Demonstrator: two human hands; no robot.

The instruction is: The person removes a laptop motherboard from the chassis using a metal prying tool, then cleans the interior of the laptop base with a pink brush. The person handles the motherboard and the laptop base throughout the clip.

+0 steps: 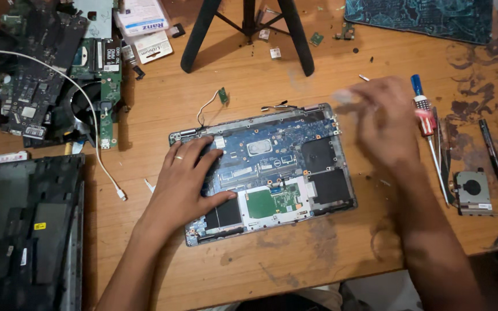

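the opened laptop base [272, 173] lies in the middle of the wooden surface [295, 259], its long axis running left to right with a slight upward tilt toward the right, the blue motherboard and green board bare to view. nearest the viewer, the left hand [188, 178] rests flat on the left part of the base, fingers [203, 151] spread apart and pressing down on the board, thumb pointing right along the lower edge; it grips nothing. the right hand [384, 121] hangs over the upper right corner of the base, blurred, so i cannot tell whether its fingers are together or pinching something small. just right of that hand lies a screwdriver with a blue and red handle [425, 112], its shaft pointing toward the viewer; the right hand is much the nearer to it. a detached cooling fan [472, 193] sits further right. beyond the base stand black tripod legs [249, 34], and far left lies a heap of circuit boards [53, 75].
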